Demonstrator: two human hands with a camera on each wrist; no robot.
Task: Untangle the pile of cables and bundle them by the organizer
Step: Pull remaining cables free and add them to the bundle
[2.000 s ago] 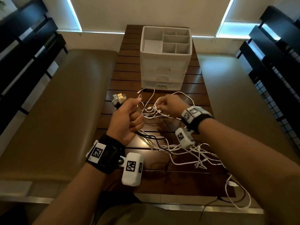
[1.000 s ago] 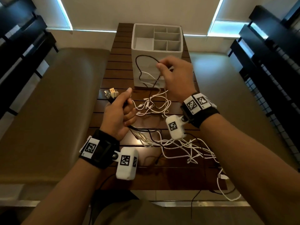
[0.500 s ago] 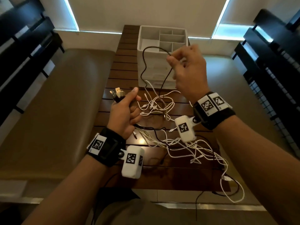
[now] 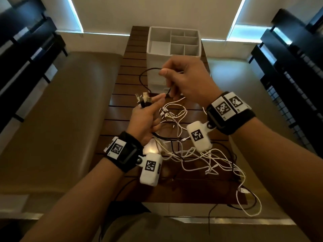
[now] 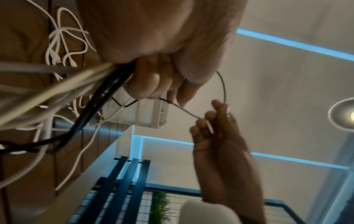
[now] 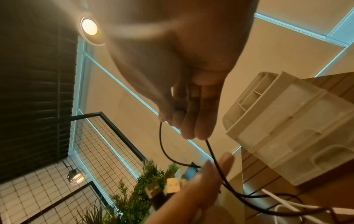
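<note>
Overhead, black cable (image 4: 143, 79) loop between both hands.

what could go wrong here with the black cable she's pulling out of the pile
1. The thin black cable pinched by the right hand loops back toward the plug ends gripped by the left hand; pulling may tighten a knot rather than free it.
2. White cables hang over the table edge; tugging could drag more off.
</note>
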